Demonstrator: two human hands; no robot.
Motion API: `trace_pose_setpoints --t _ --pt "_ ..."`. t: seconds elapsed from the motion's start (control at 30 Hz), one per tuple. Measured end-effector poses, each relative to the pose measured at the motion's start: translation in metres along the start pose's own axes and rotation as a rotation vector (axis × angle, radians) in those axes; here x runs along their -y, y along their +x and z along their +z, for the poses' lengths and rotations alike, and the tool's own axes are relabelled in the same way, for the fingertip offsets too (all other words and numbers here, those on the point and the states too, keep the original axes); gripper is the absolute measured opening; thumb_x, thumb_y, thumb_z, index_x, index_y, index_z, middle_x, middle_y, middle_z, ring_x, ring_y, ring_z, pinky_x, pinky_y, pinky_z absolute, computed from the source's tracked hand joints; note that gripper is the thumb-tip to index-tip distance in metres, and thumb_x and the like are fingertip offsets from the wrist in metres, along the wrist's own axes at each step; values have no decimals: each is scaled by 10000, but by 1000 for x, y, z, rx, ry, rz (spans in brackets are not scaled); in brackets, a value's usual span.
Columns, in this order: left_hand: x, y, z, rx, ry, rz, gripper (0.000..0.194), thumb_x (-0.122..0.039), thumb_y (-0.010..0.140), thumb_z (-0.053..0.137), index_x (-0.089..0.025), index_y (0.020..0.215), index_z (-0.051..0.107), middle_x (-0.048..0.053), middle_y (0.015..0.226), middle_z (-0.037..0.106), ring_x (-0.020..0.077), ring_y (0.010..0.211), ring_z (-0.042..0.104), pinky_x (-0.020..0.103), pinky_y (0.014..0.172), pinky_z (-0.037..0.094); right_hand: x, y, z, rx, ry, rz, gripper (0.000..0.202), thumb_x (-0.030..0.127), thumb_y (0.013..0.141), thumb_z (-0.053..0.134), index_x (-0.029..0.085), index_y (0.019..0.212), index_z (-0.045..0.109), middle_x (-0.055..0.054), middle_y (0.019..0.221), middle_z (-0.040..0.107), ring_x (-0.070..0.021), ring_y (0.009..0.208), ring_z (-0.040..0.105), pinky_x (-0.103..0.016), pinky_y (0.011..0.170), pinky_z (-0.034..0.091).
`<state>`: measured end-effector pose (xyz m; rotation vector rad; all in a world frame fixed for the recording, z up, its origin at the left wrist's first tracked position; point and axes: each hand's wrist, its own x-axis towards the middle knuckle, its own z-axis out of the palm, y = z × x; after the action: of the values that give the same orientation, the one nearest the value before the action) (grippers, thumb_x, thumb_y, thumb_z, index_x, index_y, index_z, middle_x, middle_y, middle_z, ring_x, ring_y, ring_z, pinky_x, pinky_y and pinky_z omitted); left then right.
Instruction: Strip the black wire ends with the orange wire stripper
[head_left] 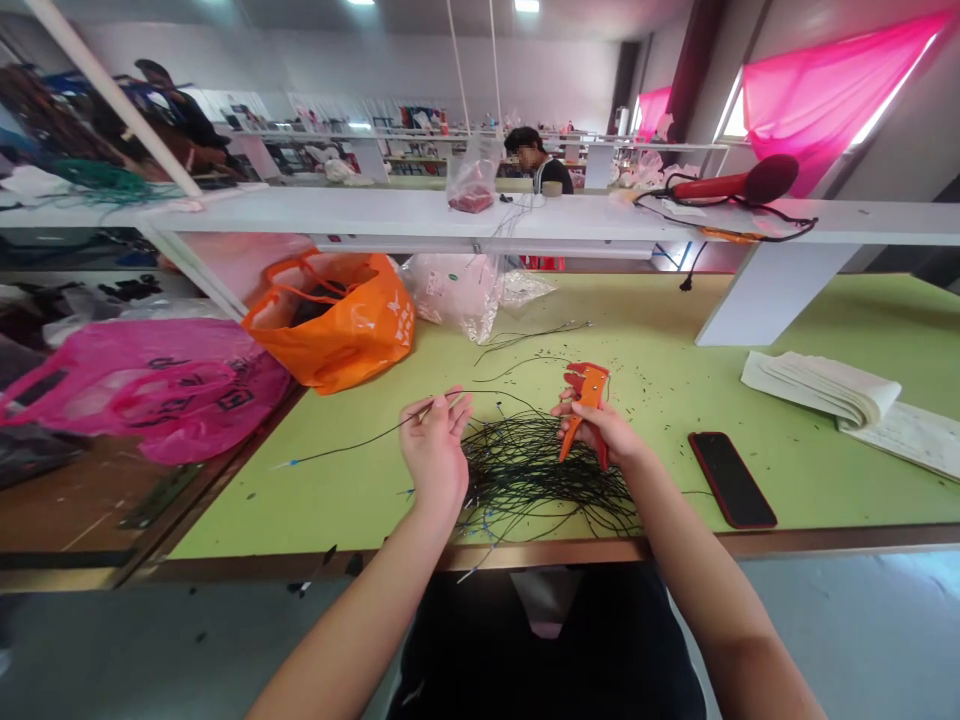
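Observation:
Between the thumb and fingers of my left hand [437, 445] runs a single black wire [360, 441]. One end of it, with a blue terminal [293, 462], sticks out to the left. Its other part arcs right, toward my right hand [606, 428], which grips an orange and red wire stripper [587, 395] by its handles, jaws up. Beneath and between both hands lies a loose bundle of black wires [540, 480], several with blue ends at the lower left. Whether the stripper's jaws touch the wire I cannot tell.
A phone [732, 480] and folded papers [821, 390] lie to the right. Small black scraps dot the green table [337, 510]. An orange bag [352, 335] and a pink bag [172, 390] stand left. A white shelf [360, 212] crosses behind; a person [551, 175] sits beyond.

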<state>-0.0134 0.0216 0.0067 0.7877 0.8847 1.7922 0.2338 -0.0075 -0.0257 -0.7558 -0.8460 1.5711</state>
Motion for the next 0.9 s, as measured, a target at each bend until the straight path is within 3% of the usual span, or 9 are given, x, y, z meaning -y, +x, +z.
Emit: trace_pose_setpoints --t 0.2,0.3,0.43,0.5,0.7,0.77,0.9 --pt "0 -10 10 -13 16 62 364 -423 824 811 -252 957 518 21 967 776 157 859 776 287 836 582 -5 -14 8 108 8 33 465 378 784 860 187 1170 684 -95 1014 783 -180 739 703 -369 749 609" --pt "4 -15 16 -20 24 80 387 -432 799 832 -249 941 522 16 946 774 158 846 776 288 828 587 -7 -13 14 119 120 -9 451 359 775 863 212 1159 677 -37 893 752 -164 717 662 -383 768 608" --pt "15 -20 25 2 25 64 416 -483 788 835 -253 939 522 12 941 774 165 843 776 292 819 588 -8 -12 20 69 134 -41 319 262 749 872 224 994 671 34 708 655 -158 690 627 -388 792 603" --pt "21 -23 29 68 15 5 446 -524 776 837 -253 986 552 27 965 780 171 825 774 304 817 596 -8 -11 20 60 119 -39 308 258 742 871 217 964 661 35 691 652 -159 680 628 -389 792 604" --pt "48 -38 46 412 55 -261 659 -510 683 915 -237 1221 650 36 938 770 147 680 717 281 688 608 -6 -11 10 54 52 -39 305 264 748 861 197 976 671 14 711 700 -167 701 682 -340 772 599" --pt "57 -39 51 473 71 -282 588 -470 689 919 -218 1171 697 15 838 742 138 645 686 262 633 593 -4 -12 7 61 34 -36 298 262 747 860 194 975 681 6 726 710 -170 703 691 -336 771 599" --pt "70 -31 57 572 135 -331 386 -431 646 948 -174 857 752 18 712 714 153 594 664 274 563 578 -1 -11 2 47 13 -34 296 282 748 865 195 969 688 0 723 712 -175 697 688 -326 740 600"
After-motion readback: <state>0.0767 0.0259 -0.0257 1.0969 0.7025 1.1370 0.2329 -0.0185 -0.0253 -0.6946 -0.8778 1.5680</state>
